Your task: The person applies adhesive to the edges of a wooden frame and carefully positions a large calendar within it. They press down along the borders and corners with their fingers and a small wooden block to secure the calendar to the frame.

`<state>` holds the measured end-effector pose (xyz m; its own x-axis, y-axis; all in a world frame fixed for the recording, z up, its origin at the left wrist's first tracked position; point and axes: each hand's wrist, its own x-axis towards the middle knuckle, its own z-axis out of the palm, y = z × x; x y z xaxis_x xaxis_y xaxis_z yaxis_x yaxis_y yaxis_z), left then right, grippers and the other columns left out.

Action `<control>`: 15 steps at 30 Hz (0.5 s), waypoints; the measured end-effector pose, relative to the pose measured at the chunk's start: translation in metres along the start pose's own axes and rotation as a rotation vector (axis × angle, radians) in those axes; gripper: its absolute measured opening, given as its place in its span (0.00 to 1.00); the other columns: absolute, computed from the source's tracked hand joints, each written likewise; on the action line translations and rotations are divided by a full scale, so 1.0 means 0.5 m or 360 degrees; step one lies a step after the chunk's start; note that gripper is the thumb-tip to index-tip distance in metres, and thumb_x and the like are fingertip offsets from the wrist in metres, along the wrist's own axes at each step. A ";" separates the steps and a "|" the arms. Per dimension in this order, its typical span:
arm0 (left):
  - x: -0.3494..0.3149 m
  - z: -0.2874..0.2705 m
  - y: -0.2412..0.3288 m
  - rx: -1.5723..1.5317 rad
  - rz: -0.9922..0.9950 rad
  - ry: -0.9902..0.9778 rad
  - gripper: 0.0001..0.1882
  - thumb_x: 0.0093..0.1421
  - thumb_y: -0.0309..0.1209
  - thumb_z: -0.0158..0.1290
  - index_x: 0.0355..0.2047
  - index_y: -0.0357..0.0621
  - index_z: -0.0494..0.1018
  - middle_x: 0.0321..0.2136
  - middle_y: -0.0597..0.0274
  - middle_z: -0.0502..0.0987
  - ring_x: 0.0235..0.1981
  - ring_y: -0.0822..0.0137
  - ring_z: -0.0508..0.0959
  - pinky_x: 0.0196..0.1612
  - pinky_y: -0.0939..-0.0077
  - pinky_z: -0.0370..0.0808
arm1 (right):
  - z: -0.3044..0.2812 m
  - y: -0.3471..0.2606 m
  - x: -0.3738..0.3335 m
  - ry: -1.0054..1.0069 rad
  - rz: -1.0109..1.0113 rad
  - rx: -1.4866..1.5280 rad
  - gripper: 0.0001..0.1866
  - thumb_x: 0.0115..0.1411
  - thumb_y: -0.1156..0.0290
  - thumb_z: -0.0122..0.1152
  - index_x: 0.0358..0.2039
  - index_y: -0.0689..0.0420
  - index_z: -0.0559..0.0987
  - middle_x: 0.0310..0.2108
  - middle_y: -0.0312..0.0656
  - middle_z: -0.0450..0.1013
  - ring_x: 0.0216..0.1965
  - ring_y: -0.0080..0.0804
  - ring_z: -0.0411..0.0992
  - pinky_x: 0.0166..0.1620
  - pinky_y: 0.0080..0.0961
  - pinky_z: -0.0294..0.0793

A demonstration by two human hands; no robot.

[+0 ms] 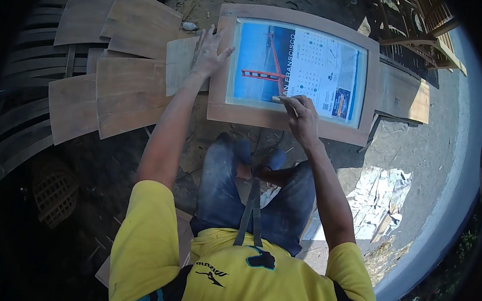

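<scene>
In the head view, a blue-and-white printed calendar sheet point(323, 60) lay inside a rectangular brown wooden frame point(242, 115). The left hand point(209, 51), fingers spread wide and clasping nothing, rested on the frame's left rail. The right hand point(302, 118) pinched a small pale stick point(276, 99) at the frame's near inner edge. Thin brown wooden panels point(133, 98) lay left of the frame.

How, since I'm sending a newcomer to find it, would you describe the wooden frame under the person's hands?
Look just beyond the person's dark trousers, at the top centre of the view. There the left hand touches the left side of a broad, pale-brown wooden frame. Unlike the plain, solid boards farther left, it surrounds a printed calendar with a red bridge.
</scene>
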<state>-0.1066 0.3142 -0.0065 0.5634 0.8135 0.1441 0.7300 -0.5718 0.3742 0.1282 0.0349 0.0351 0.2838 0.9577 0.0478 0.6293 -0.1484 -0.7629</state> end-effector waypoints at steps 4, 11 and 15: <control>0.031 0.116 -0.009 0.0103 -0.0062 0.0054 0.34 0.72 0.58 0.45 0.76 0.68 0.57 0.77 0.44 0.49 0.77 0.38 0.50 0.77 0.42 0.46 | 0.074 0.050 0.031 -0.0115 -0.0420 -0.0163 0.17 0.57 0.78 0.67 0.47 0.50 0.85 0.39 0.38 0.78 0.41 0.40 0.75 0.45 0.38 0.77; 0.041 0.144 -0.030 -0.0070 -0.0050 0.0198 0.32 0.74 0.55 0.42 0.76 0.72 0.56 0.78 0.44 0.46 0.77 0.43 0.50 0.78 0.43 0.41 | 0.147 0.012 0.037 -0.0435 -0.0647 -0.0215 0.22 0.54 0.79 0.65 0.51 0.54 0.82 0.38 0.39 0.73 0.39 0.42 0.72 0.43 0.41 0.76; 0.042 0.154 -0.037 -0.0082 -0.0089 0.0152 0.31 0.75 0.53 0.40 0.76 0.72 0.56 0.78 0.43 0.46 0.78 0.44 0.50 0.78 0.43 0.41 | 0.248 -0.017 0.064 -0.0227 -0.0912 -0.0151 0.12 0.61 0.77 0.66 0.46 0.57 0.84 0.33 0.43 0.74 0.35 0.42 0.74 0.38 0.38 0.75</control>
<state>-0.0788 0.3337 -0.0809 0.4811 0.8518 0.2073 0.7370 -0.5210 0.4305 0.0421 0.0972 -0.0370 -0.2162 0.9143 0.3426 0.7171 0.3868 -0.5798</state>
